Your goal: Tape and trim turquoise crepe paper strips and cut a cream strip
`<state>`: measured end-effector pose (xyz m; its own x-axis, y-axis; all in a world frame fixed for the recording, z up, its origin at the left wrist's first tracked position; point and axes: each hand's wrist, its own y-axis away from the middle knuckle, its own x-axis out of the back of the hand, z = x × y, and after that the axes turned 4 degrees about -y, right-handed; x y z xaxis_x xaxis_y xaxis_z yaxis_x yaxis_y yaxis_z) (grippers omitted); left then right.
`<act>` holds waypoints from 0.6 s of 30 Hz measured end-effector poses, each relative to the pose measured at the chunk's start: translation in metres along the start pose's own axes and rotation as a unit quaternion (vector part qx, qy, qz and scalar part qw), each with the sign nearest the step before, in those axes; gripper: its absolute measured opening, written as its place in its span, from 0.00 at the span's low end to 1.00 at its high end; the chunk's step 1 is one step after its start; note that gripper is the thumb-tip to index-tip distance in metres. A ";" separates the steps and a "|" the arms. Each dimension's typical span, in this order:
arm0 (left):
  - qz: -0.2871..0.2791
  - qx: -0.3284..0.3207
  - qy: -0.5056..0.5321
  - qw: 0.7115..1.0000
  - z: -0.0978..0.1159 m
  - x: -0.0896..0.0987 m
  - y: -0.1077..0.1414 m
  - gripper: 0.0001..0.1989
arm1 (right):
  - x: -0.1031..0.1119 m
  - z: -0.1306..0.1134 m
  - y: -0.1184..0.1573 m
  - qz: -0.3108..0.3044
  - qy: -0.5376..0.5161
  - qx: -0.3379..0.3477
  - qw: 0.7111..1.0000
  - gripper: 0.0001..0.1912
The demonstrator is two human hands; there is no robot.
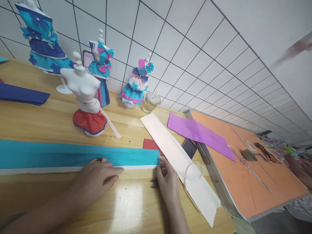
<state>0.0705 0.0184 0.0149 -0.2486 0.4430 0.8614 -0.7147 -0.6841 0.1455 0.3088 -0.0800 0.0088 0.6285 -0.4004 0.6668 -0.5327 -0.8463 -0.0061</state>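
A long strip of teal crepe paper (73, 154) lies across the table, with a white band (136, 167) along its near edge. My left hand (97, 175) rests on this near edge with its fingers stretched out. At the strip's right end, my right hand (168, 175) has thumb and fingers pinched together on the corner. A small dark object (154, 183), partly hidden, shows beside the right hand. Beyond the strip stands a white mannequin (84, 83) in a red skirt (90, 122). A red paper piece (151, 144) lies partly under the strip.
Three dressed mannequins (135, 84) stand by the tiled wall, near a lidded cup (151, 102). White paper (168, 139), a tape roll (192, 171), a phone (189, 148) and purple paper (200, 131) lie rightward. Scissors (266, 152) rest on an orange table (243, 191); another person's hands (297, 167) are beyond.
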 end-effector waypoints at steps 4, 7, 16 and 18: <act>0.013 -0.025 -0.027 0.999 0.001 -0.003 0.002 0.16 | 0.000 0.000 0.000 0.002 0.015 0.005 1.000 0.17; 0.016 -0.036 -0.037 0.999 0.002 -0.003 0.003 0.16 | -0.001 0.001 0.000 0.002 0.027 0.007 1.000 0.17; 0.019 -0.035 -0.076 0.996 0.004 -0.006 0.003 0.15 | -0.003 0.005 -0.003 0.000 0.052 0.021 0.998 0.16; 0.022 -0.035 -0.084 0.996 0.004 -0.007 0.002 0.15 | -0.004 0.005 -0.004 0.000 0.054 0.024 0.998 0.16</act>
<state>0.0733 0.0113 0.0107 -0.1711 0.3062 0.9364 -0.7515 -0.6553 0.0770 0.3114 -0.0764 0.0024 0.5619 -0.3632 0.7432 -0.5044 -0.8625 -0.0401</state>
